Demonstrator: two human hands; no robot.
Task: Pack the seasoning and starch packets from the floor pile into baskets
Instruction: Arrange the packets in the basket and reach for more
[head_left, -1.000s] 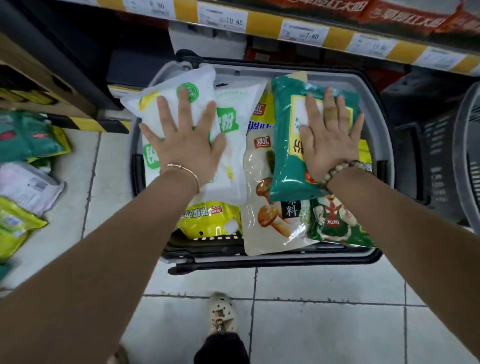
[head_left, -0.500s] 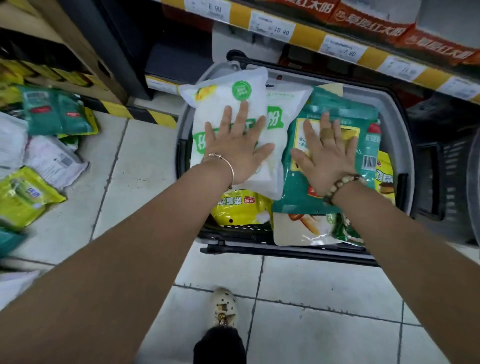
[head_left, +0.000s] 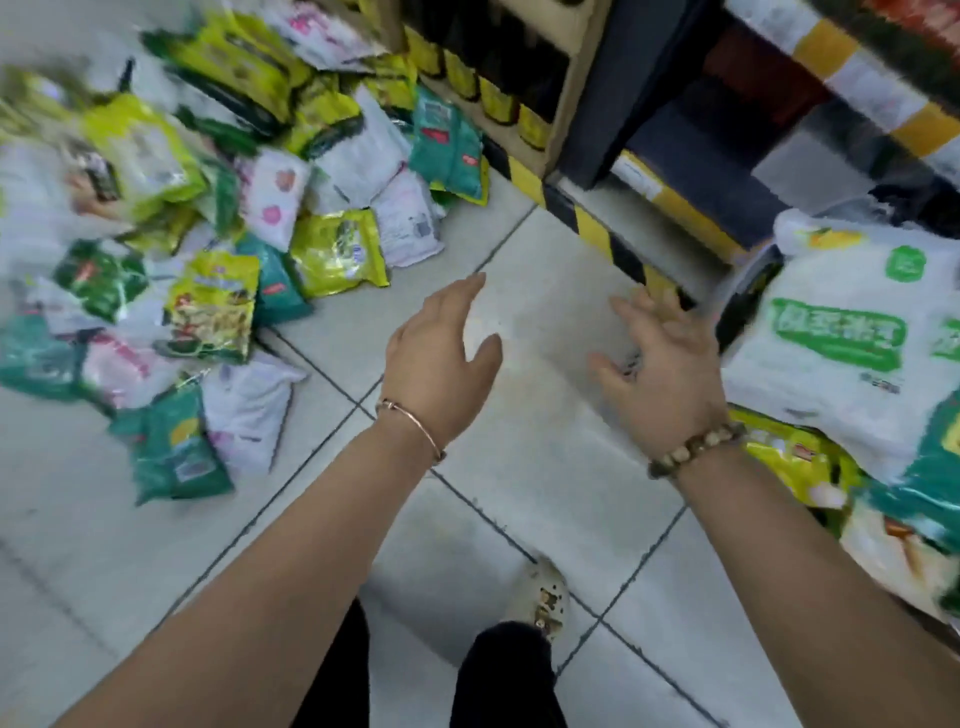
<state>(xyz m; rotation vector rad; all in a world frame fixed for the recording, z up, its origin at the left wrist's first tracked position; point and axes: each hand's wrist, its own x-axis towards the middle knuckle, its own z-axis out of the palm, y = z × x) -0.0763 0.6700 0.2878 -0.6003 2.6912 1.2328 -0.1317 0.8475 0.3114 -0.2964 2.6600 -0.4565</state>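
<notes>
Both hands have lifted off the basket's packets: left hand (head_left: 441, 358) and right hand (head_left: 662, 369) hover over bare floor (head_left: 545, 467), fingers loosely spread, empty. Floor pile (head_left: 208, 234) at ten o'clock, basket (head_left: 748, 291) at three.

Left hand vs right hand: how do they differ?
The left hand wears a thin metal bangle; the right hand wears a beaded bracelet. The left hand's fingers lie close together; the right hand's are spread. The left hand is nearer the floor pile, the right hand nearer the white bag. Both are open, empty, over tile.
</notes>
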